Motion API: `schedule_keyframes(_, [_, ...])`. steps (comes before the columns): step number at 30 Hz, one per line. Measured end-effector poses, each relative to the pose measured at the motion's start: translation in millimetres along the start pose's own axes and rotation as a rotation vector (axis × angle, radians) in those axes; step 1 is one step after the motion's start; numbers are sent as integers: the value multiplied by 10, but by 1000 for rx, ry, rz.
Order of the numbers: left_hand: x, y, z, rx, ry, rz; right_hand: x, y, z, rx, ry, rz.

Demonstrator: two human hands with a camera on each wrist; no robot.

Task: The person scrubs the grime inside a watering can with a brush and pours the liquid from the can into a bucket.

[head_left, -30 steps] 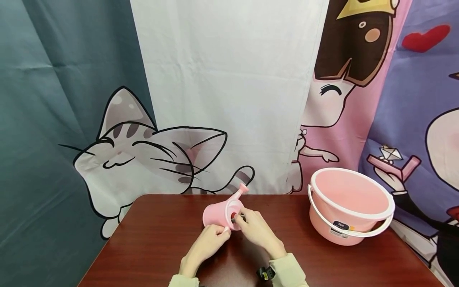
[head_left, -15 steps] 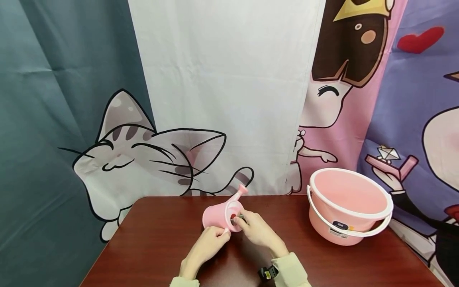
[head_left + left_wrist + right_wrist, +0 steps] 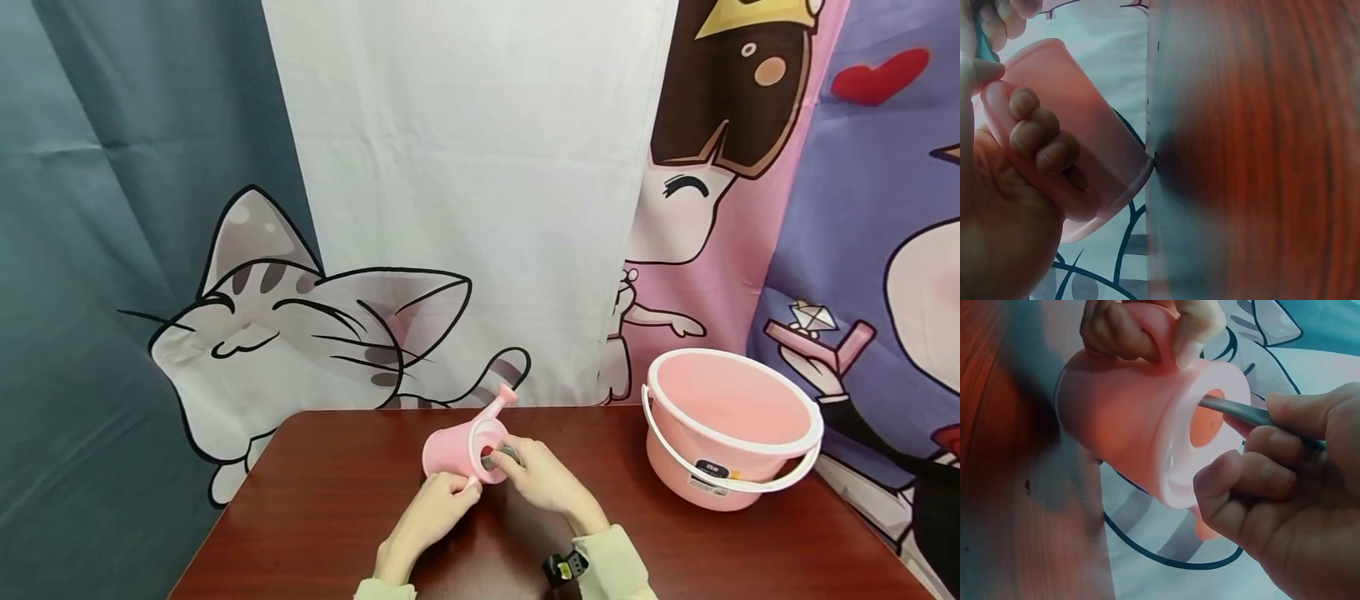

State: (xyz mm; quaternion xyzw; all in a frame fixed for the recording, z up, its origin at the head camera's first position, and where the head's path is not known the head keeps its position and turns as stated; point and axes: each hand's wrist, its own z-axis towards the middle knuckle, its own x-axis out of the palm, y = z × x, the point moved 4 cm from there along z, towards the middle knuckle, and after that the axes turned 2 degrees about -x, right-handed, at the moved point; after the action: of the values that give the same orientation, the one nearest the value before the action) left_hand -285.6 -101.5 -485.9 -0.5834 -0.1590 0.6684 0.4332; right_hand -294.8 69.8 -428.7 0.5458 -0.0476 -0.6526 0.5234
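A pink watering can (image 3: 450,450) is tipped on its side, its mouth turned toward the right hand and its spout pointing up and away. My left hand (image 3: 438,510) grips the can's handle; in the left wrist view, curled fingers (image 3: 1044,134) wrap round that loop. One lower edge of the can meets the tabletop. Between thumb and fingers, my right hand (image 3: 542,479) pinches a slim grey-green rod (image 3: 1241,411). The rod's front end passes through the round opening in the can's top. Its tip is hidden inside, so its kind cannot be told.
A large pink bucket (image 3: 678,475) with a white rim and lowered white handle stands at the table's right. The brown wooden table (image 3: 322,492) ends at a back edge before a cartoon-printed curtain (image 3: 480,167). A black wrist device (image 3: 564,570) sits by the right sleeve.
The right hand has shifted very slightly, and more of the grey-green rod shows above its fingers. The left hand and watering can keep nearly the same place.
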Motion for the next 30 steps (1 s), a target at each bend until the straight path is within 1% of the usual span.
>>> schedule_keyframes(9, [-9,7,-1,-19,13,-27,-100,-63,-35,92,9,142])
schedule_keyframes(15, [-15,21,8,-27,12,-36,-205,-70,-53,136,11,198])
schedule_keyframes(19, [-11,27,-7,-29,14,-42,-231,-48,-56,128,11,187])
schedule_keyframes(23, [-8,21,-20,-29,12,-44,-211,-22,-51,87,4,165])
schedule_keyframes(27, [-1,21,-19,-21,11,-30,-152,-25,-34,75,-7,151])
schedule_keyframes(30, [-2,28,-17,-21,9,-25,-71,-38,-11,73,2,148])
